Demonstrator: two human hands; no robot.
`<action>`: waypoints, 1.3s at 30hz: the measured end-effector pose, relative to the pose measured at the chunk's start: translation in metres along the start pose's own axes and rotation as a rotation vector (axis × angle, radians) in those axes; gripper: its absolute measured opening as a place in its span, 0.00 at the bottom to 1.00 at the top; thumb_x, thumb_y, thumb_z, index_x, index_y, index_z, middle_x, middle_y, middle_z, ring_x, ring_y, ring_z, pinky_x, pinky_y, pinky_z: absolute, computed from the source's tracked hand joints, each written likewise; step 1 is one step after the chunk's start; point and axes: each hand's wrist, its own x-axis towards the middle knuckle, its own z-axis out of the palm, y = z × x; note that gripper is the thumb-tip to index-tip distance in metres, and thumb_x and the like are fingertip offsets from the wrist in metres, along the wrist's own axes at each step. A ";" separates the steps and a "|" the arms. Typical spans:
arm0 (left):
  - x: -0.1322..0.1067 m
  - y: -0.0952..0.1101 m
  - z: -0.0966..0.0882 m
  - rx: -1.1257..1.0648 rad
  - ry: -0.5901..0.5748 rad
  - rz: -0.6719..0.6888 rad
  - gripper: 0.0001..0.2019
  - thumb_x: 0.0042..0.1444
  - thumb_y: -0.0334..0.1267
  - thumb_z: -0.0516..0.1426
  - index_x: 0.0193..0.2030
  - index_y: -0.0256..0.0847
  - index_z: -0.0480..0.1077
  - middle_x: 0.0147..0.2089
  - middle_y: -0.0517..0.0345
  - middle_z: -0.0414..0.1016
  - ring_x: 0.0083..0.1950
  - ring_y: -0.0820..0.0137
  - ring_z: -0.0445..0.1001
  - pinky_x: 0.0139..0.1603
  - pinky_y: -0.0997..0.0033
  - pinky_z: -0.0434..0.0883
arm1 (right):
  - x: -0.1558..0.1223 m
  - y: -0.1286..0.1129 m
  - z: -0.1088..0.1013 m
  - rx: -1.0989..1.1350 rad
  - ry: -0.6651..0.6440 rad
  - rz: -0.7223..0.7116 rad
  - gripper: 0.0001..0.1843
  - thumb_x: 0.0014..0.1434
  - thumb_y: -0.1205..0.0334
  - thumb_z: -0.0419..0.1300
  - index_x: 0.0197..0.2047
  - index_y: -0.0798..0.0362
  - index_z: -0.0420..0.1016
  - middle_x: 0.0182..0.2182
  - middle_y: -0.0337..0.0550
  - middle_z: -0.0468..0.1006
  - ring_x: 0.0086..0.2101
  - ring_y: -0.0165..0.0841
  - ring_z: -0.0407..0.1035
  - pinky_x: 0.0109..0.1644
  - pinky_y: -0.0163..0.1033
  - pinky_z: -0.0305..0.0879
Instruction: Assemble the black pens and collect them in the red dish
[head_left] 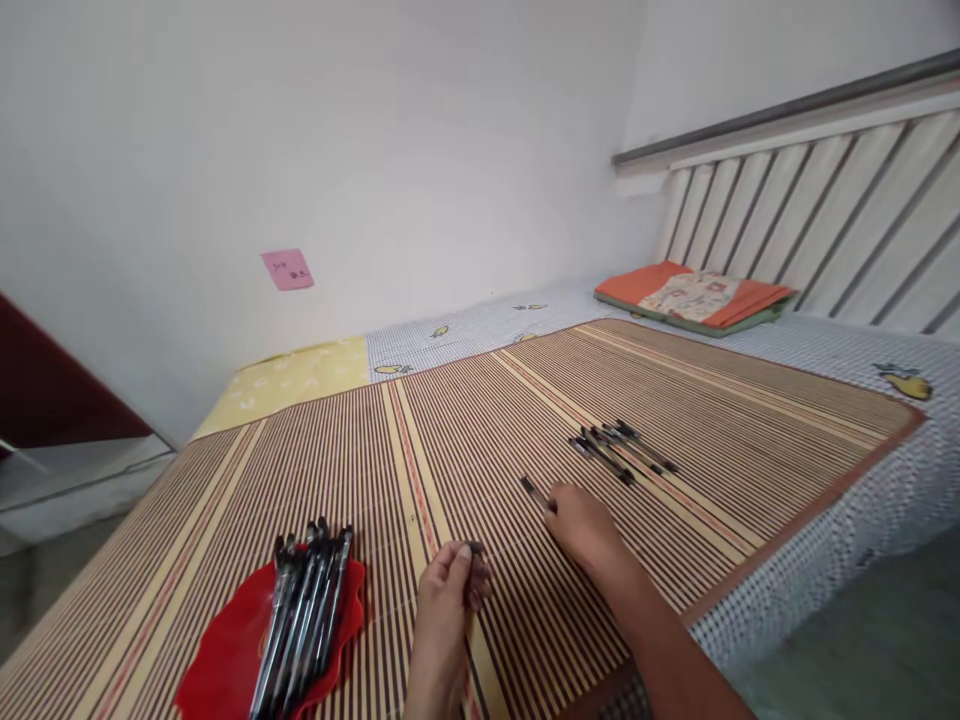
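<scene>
My right hand [581, 522] is closed around a pen [534, 490], whose dark end sticks out to the left over the striped mat. Nearer the centre, my left hand [452, 582] pinches a small dark piece [475, 548] between thumb and fingers; it looks like a pen cap, but most of it is covered. Several black pens [622, 452] lie side by side on the mat beyond my right hand. To the left of my left hand, a bundle of clear-barrelled pens with black ends [307, 605] rests on a red scalloped plate [225, 640].
The striped mat [495, 440] covers a bed with a patterned sheet [810, 590]. Folded orange and green cloth [694, 297] lies at the far right by a white slatted headboard [817, 210]. A pink note [287, 270] is stuck on the wall.
</scene>
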 end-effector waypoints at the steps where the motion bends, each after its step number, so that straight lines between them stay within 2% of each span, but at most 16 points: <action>1: 0.000 -0.001 -0.001 -0.002 -0.002 0.001 0.18 0.47 0.50 0.68 0.32 0.35 0.74 0.21 0.62 0.71 0.21 0.77 0.67 0.21 0.79 0.58 | -0.003 -0.004 0.000 0.005 -0.005 -0.015 0.07 0.58 0.68 0.60 0.39 0.57 0.79 0.37 0.55 0.83 0.40 0.42 0.78 0.40 0.38 0.62; 4: -0.001 -0.001 -0.002 -0.004 -0.005 -0.002 0.19 0.44 0.50 0.69 0.32 0.35 0.74 0.23 0.60 0.74 0.21 0.77 0.67 0.20 0.79 0.58 | -0.010 -0.015 -0.002 0.047 0.007 -0.081 0.05 0.58 0.66 0.60 0.38 0.55 0.78 0.36 0.52 0.82 0.38 0.39 0.77 0.38 0.37 0.61; 6: 0.000 0.001 -0.002 -0.002 0.018 0.002 0.21 0.41 0.49 0.71 0.34 0.34 0.75 0.26 0.57 0.77 0.22 0.76 0.70 0.20 0.79 0.59 | -0.014 -0.023 -0.002 0.226 -0.022 -0.188 0.04 0.58 0.66 0.61 0.36 0.55 0.77 0.33 0.46 0.81 0.35 0.35 0.75 0.36 0.35 0.60; 9: 0.001 0.005 -0.004 -0.009 0.066 0.046 0.24 0.40 0.49 0.72 0.39 0.34 0.77 0.32 0.53 0.79 0.27 0.73 0.74 0.22 0.78 0.64 | -0.026 -0.041 0.003 0.656 -0.182 -0.377 0.02 0.55 0.67 0.61 0.34 0.54 0.76 0.27 0.38 0.77 0.30 0.30 0.70 0.32 0.32 0.59; 11: 0.002 0.009 -0.007 -0.045 0.106 0.094 0.24 0.42 0.49 0.71 0.42 0.34 0.77 0.34 0.53 0.80 0.30 0.71 0.76 0.26 0.76 0.68 | -0.037 -0.056 0.010 0.849 -0.322 -0.445 0.01 0.53 0.67 0.62 0.32 0.55 0.75 0.24 0.34 0.73 0.28 0.28 0.67 0.31 0.31 0.58; 13: 0.002 0.014 -0.011 -0.096 0.150 0.124 0.24 0.42 0.48 0.72 0.43 0.35 0.77 0.35 0.54 0.80 0.32 0.70 0.77 0.30 0.75 0.70 | -0.047 -0.069 0.015 0.943 -0.434 -0.478 0.01 0.53 0.68 0.62 0.31 0.55 0.74 0.23 0.32 0.71 0.26 0.27 0.64 0.30 0.30 0.56; 15: 0.001 0.018 -0.013 -0.160 0.186 0.119 0.24 0.40 0.47 0.73 0.42 0.35 0.77 0.33 0.55 0.79 0.31 0.71 0.76 0.32 0.75 0.71 | -0.052 -0.075 0.016 0.950 -0.491 -0.508 0.01 0.53 0.68 0.63 0.31 0.55 0.75 0.23 0.32 0.71 0.26 0.27 0.65 0.30 0.30 0.56; 16: 0.001 0.019 -0.014 -0.200 0.201 0.107 0.24 0.39 0.47 0.73 0.41 0.35 0.77 0.32 0.56 0.79 0.31 0.72 0.75 0.31 0.75 0.71 | -0.051 -0.075 0.015 0.916 -0.473 -0.516 0.01 0.53 0.68 0.63 0.32 0.55 0.76 0.24 0.33 0.73 0.27 0.27 0.66 0.31 0.31 0.58; 18: -0.001 0.023 -0.013 -0.295 0.233 0.082 0.26 0.36 0.46 0.75 0.41 0.36 0.77 0.31 0.58 0.77 0.29 0.73 0.74 0.30 0.76 0.71 | -0.041 -0.066 0.009 0.788 -0.319 -0.474 0.03 0.57 0.65 0.62 0.34 0.54 0.77 0.28 0.37 0.77 0.31 0.30 0.70 0.35 0.33 0.61; 21: -0.003 0.026 -0.008 -0.380 0.237 0.069 0.28 0.35 0.46 0.75 0.42 0.36 0.76 0.29 0.62 0.75 0.25 0.76 0.70 0.25 0.78 0.68 | -0.016 -0.041 0.000 0.483 0.054 -0.235 0.08 0.63 0.63 0.58 0.40 0.56 0.78 0.36 0.46 0.80 0.38 0.36 0.73 0.40 0.37 0.63; 24: -0.006 0.026 -0.002 -0.346 0.190 0.051 0.28 0.37 0.49 0.74 0.42 0.36 0.76 0.25 0.65 0.70 0.20 0.79 0.64 0.20 0.80 0.62 | 0.006 -0.023 0.003 0.211 0.207 -0.082 0.11 0.65 0.63 0.58 0.47 0.60 0.77 0.43 0.54 0.80 0.43 0.41 0.74 0.44 0.39 0.63; 27: -0.009 0.022 0.001 -0.291 0.146 0.007 0.27 0.39 0.51 0.73 0.43 0.36 0.76 0.23 0.65 0.69 0.20 0.80 0.62 0.19 0.80 0.59 | 0.015 -0.019 0.014 0.095 0.205 -0.050 0.12 0.64 0.62 0.60 0.48 0.60 0.77 0.46 0.56 0.79 0.46 0.43 0.74 0.45 0.39 0.62; 32: -0.010 0.018 0.002 -0.273 0.146 -0.043 0.26 0.38 0.49 0.74 0.41 0.35 0.76 0.23 0.65 0.69 0.19 0.81 0.61 0.19 0.81 0.57 | 0.016 -0.025 0.027 0.085 0.155 -0.038 0.06 0.61 0.67 0.61 0.40 0.59 0.79 0.39 0.57 0.81 0.41 0.44 0.77 0.40 0.41 0.61; 37: -0.008 0.016 0.001 -0.267 0.119 -0.028 0.25 0.39 0.51 0.73 0.39 0.35 0.77 0.24 0.64 0.70 0.20 0.81 0.62 0.20 0.81 0.58 | 0.014 -0.027 0.019 0.139 0.168 -0.079 0.06 0.63 0.66 0.59 0.37 0.56 0.77 0.38 0.53 0.81 0.40 0.40 0.76 0.39 0.39 0.60; 39: -0.007 0.016 0.000 -0.243 0.098 0.001 0.24 0.41 0.51 0.72 0.38 0.35 0.77 0.25 0.63 0.71 0.20 0.82 0.62 0.19 0.82 0.57 | 0.010 -0.030 0.013 0.265 0.178 -0.144 0.07 0.63 0.63 0.58 0.36 0.55 0.76 0.36 0.48 0.81 0.38 0.38 0.75 0.39 0.37 0.61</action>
